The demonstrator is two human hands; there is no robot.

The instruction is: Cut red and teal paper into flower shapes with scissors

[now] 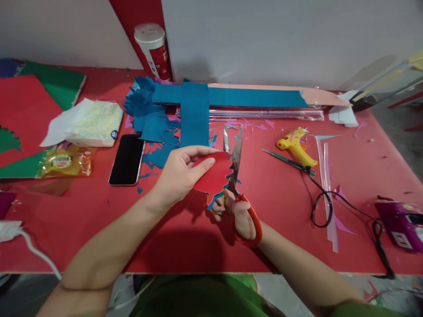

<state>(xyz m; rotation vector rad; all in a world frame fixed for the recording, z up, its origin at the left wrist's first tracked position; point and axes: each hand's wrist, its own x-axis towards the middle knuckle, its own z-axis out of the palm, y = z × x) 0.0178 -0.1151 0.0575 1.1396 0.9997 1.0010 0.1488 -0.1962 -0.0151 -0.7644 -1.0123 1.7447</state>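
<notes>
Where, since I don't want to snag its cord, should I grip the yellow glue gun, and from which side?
Probably the handle of the glue gun, the yellow limb ending where the black cord leaves. It lies flat on the table, so come from above, fingers across the handle, clear of the cord's loop nearer you.

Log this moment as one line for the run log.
left hand: holds red scalloped paper cutout | right hand: grips red-handled metal scissors, blades open at cutout's edge | surface: red table, blue paper scraps behind
</notes>
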